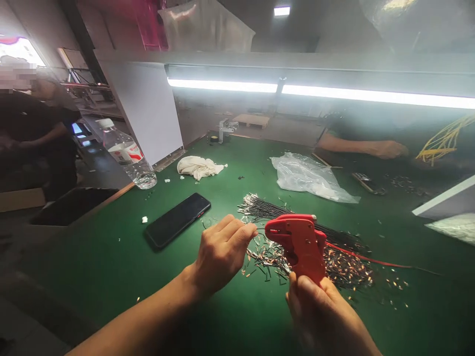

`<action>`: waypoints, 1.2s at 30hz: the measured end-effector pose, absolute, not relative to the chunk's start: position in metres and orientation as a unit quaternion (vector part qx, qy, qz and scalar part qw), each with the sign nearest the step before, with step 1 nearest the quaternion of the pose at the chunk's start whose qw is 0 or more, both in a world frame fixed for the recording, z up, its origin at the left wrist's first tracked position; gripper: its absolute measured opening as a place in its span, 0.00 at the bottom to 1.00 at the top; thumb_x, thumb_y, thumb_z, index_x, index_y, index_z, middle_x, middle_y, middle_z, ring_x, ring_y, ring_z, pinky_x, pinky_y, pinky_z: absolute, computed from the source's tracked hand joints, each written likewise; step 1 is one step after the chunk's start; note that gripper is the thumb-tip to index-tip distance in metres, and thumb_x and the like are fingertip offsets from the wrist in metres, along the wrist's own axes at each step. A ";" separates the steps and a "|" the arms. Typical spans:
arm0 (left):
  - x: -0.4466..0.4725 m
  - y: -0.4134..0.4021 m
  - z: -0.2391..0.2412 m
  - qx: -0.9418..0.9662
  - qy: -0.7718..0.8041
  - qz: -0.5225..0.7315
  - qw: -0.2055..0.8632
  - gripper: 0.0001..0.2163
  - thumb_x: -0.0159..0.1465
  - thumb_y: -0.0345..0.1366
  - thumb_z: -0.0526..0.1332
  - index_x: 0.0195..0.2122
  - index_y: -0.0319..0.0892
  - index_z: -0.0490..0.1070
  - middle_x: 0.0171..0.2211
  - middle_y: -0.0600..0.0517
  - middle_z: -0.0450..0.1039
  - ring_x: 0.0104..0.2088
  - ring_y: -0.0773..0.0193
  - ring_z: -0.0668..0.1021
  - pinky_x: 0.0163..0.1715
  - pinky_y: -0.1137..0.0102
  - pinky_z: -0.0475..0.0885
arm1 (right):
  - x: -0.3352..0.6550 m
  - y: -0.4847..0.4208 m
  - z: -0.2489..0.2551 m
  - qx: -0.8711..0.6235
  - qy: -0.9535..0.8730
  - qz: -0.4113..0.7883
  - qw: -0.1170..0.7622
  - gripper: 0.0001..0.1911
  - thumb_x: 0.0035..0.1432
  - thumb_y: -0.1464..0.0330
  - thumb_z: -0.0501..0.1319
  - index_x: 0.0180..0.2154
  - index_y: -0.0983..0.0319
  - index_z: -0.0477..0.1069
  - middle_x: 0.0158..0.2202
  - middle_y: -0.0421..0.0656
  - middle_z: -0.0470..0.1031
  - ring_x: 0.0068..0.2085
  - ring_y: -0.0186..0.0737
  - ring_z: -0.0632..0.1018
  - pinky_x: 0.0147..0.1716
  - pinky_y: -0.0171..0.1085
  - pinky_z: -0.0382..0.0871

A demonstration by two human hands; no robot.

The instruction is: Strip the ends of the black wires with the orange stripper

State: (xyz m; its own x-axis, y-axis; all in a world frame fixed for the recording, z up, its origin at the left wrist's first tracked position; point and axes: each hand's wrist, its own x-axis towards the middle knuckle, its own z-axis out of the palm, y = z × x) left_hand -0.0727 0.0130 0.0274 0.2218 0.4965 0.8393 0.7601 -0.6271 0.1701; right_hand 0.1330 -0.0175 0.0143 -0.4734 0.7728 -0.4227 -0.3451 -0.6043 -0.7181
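Note:
My right hand (315, 296) is wrapped round the handle of a red wire stripper (306, 242), its jaws pointing left. Just left of the jaws, my left hand (226, 247) pinches a thin black wire (261, 229) that reaches toward the tool's mouth. Whether the jaws are closed on the wire I cannot tell. Behind the tool lies a bundle of black wires (269, 207) with pale tips at the left end. Beneath both hands, a heap of cut wire scraps (349, 267), black bits and coppery ends, spreads over the green table (148, 282).
A black phone (178, 220) lies left of my hands. Beyond it are a plastic bottle (128, 155) and a crumpled white cloth (198, 167). A clear plastic bag (311, 178) lies at the back. Across the table, a person's hand (388, 148) is near yellow wires (441, 143).

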 end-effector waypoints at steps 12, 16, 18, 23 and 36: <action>-0.070 0.012 0.024 -0.780 -0.406 -0.453 0.145 0.08 0.63 0.21 0.55 0.39 0.36 0.71 0.20 0.55 0.67 0.23 0.68 0.64 0.23 0.72 0.61 | 0.133 -0.014 0.020 -0.351 -0.279 0.838 0.310 0.25 0.53 0.48 0.65 0.25 0.62 0.64 0.14 0.33 0.62 0.15 0.27 0.63 0.16 0.29 0.56; -0.068 0.011 0.024 -0.776 -0.415 -0.464 0.105 0.09 0.64 0.21 0.54 0.38 0.37 0.71 0.21 0.55 0.68 0.21 0.70 0.68 0.22 0.74 0.64 | 0.136 -0.010 0.019 -0.345 -0.314 0.833 0.298 0.26 0.56 0.46 0.61 0.26 0.63 0.67 0.14 0.35 0.65 0.16 0.28 0.64 0.17 0.30 0.57; -0.068 0.010 0.026 -0.768 -0.421 -0.477 0.071 0.09 0.64 0.21 0.54 0.37 0.37 0.72 0.22 0.54 0.71 0.21 0.71 0.71 0.23 0.75 0.66 | 0.140 -0.007 0.018 -0.356 -0.376 0.801 0.301 0.27 0.55 0.45 0.62 0.25 0.64 0.68 0.15 0.37 0.67 0.18 0.29 0.65 0.19 0.31 0.58; -0.067 0.008 0.031 -0.756 -0.424 -0.497 0.040 0.06 0.64 0.23 0.58 0.36 0.38 0.72 0.28 0.52 0.77 0.25 0.70 0.77 0.26 0.76 0.70 | 0.150 0.001 0.020 -0.323 -0.492 0.759 0.280 0.28 0.56 0.46 0.60 0.23 0.64 0.69 0.19 0.41 0.69 0.22 0.34 0.69 0.25 0.35 0.63; -0.069 0.010 0.028 -0.760 -0.409 -0.500 0.074 0.07 0.64 0.24 0.58 0.40 0.40 0.72 0.27 0.53 0.74 0.25 0.71 0.74 0.26 0.76 0.69 | 0.150 0.001 0.021 -0.326 -0.482 0.768 0.267 0.25 0.58 0.49 0.60 0.29 0.65 0.69 0.20 0.40 0.71 0.22 0.35 0.70 0.27 0.36 0.62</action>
